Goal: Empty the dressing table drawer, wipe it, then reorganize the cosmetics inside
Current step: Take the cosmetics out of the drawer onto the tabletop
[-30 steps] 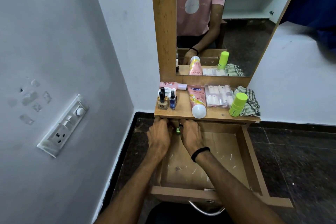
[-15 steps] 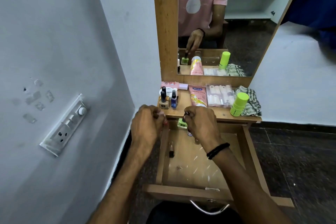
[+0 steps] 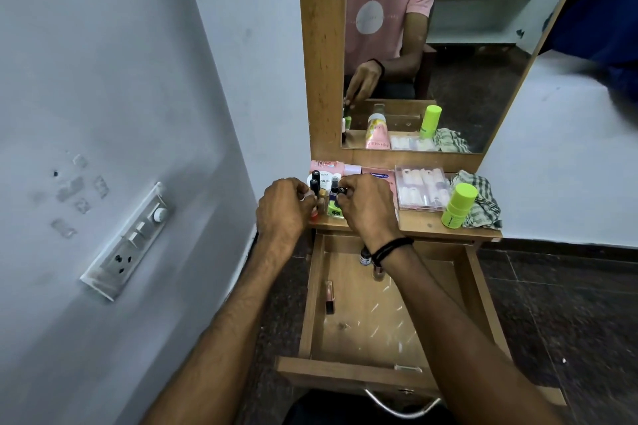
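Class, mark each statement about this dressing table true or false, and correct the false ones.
1. The drawer is pulled open. True.
2. The drawer is empty. False: a tube lies by its left wall.
3. The lime-green container stands beside the checked cloth. True.
4. Both hands reach into the drawer. False: the left hand and right hand grip small bottles on the tabletop.
5. A black band circles the left wrist. False: it is on the right wrist.
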